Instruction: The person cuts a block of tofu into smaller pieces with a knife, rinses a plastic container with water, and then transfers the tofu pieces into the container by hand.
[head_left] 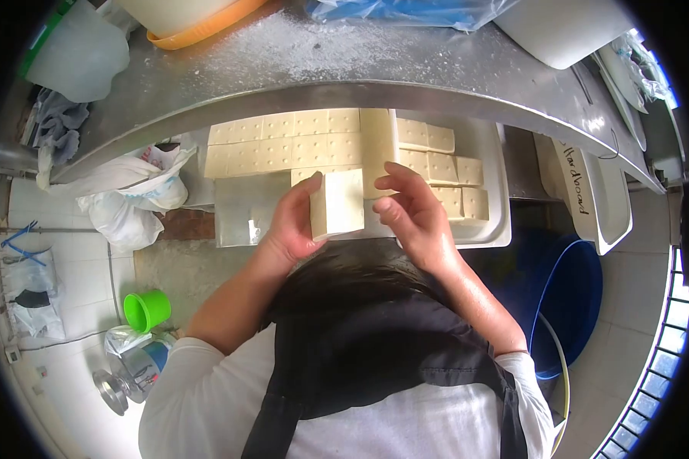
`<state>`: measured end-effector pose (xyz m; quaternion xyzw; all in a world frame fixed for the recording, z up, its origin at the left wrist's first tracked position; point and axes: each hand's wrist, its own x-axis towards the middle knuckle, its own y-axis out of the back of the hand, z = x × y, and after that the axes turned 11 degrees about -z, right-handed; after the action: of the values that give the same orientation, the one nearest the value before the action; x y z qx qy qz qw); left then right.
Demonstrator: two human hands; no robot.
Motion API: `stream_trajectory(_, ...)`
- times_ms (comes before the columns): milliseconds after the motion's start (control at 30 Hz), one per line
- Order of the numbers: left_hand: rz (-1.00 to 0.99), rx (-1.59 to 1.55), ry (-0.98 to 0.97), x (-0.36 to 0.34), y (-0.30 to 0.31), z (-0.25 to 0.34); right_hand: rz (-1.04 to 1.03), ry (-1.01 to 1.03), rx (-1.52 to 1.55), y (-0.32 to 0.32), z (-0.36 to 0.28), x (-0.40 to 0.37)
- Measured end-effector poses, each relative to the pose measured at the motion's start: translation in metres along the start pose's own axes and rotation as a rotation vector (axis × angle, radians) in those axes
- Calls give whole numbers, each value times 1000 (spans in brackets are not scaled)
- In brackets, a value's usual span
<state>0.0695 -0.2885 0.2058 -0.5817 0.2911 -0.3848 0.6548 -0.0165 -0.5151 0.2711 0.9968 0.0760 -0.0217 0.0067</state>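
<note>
My left hand [287, 218] is closed around the left side of a pale block of tofu [341, 203], held up over the work area in front of my apron. Just right of that block is my right hand [417, 226], its fingers curved but apart, with nothing visible between them. Rows of dimpled tofu blocks [275, 145] lie on a metal tray [241, 206] behind and left of my hands. More blocks [436, 164] sit in a white plastic tub [500, 206] on the right, stacked in rows. My right fingertips partly cover the tub's left edge.
A steel shelf [176, 107] dusted with white powder [306, 50] overhangs the tray and tub. Plastic bags [126, 203] hang at left, above a green bucket [147, 310]. A blue barrel [566, 306] with a hose stands at right, below a white bin [616, 203].
</note>
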Motion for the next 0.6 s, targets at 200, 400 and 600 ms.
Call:
stream_trajectory(200, 371, 386, 102, 20, -26, -1, -119, -282, 45, -1, 13, 20)
stream_trajectory(400, 326, 626, 211, 7, -37, 7, -71, -419, 784, 2, 42, 21)
stream_trajectory(600, 361, 867, 52, 0, -71, -7, -225, -283, 1104, 3, 39, 16)
